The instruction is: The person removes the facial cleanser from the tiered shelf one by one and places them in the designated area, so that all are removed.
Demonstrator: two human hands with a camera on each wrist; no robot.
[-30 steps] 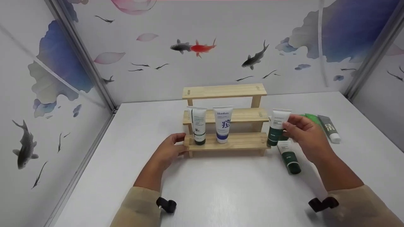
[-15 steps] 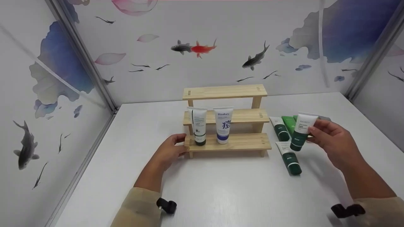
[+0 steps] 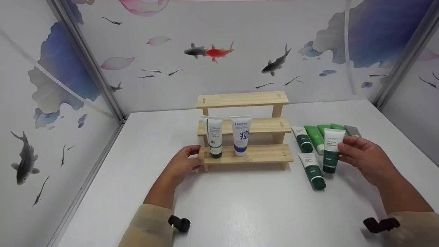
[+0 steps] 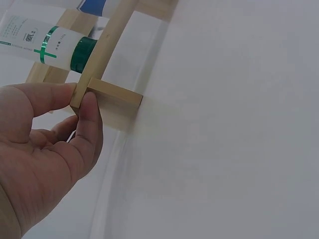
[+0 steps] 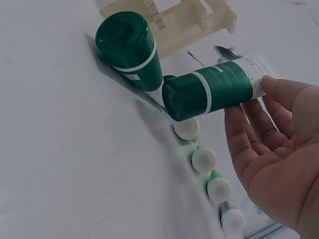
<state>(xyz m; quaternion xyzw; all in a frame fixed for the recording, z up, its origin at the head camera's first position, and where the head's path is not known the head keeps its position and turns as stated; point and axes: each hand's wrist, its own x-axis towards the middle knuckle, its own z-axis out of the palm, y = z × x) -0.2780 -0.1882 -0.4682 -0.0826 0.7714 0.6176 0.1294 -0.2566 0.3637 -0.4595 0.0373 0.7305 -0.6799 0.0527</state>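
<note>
My left hand (image 3: 183,163) pinches the left end of the bottom step of a three-step wooden rack (image 3: 255,157); the left wrist view shows thumb and fingers about the step's corner (image 4: 79,94). On that step stand a white tube with a dark green cap (image 3: 214,137) and a white-and-blue tube (image 3: 241,135), both upright. To the right, my right hand (image 3: 365,159) holds a white-and-green squeeze tube (image 3: 332,151) near its white upper end, cap down. In the right wrist view this tube (image 5: 219,89) is between thumb and fingers, apart from the table.
A matching white-and-green tube (image 3: 312,171) lies on the table right of the rack, another (image 3: 302,140) behind it. Several green tubes (image 3: 313,135) and a grey one (image 3: 351,130) lie farther right, partly behind the right hand. A printed wall panel (image 3: 240,79) stands behind the table.
My right hand has carried the white-and-green tube from beside the rack's right end to the right, then slightly lower and more upright. The left hand stays on the rack.
</note>
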